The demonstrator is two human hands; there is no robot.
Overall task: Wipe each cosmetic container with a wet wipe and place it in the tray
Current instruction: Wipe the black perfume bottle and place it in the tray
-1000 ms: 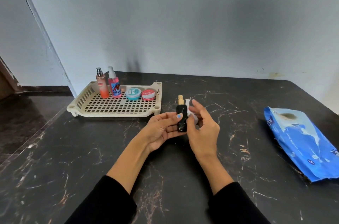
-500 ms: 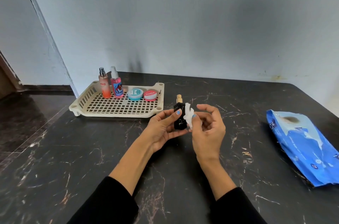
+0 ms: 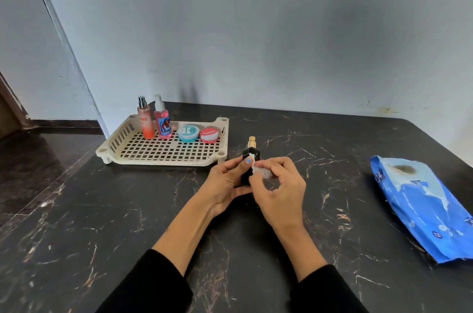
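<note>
Worktop (image 3: 128, 223): dark marble with pale veins, set against a grey wall.
Tray (image 3: 163, 152): cream plastic with a grid floor, on the worktop to the left of the hands.
In the tray: along its far edge, from the left, an orange spray (image 3: 145, 118), a pink spray (image 3: 162, 118), both upright, then a teal jar (image 3: 188, 133) and a red tin (image 3: 209, 134).
Bottle (image 3: 249, 159): small and black with a gold top, upright, just right of the tray's near right corner, outside the tray.
Left hand (image 3: 225, 188): fingers and thumb curled round the bottle from its left side; a blue-painted thumbnail rests on the bottle's front.
Right hand (image 3: 279, 189): fingers bunched, pinching a white wipe (image 3: 261, 171) against the bottle's right side.
Sleeves: both arms end in black sleeves at the near edge of the view.
Pack (image 3: 425, 207): blue wet-wipe pack lying flat on the worktop, well to the right of the tray and apart from the hands.
</note>
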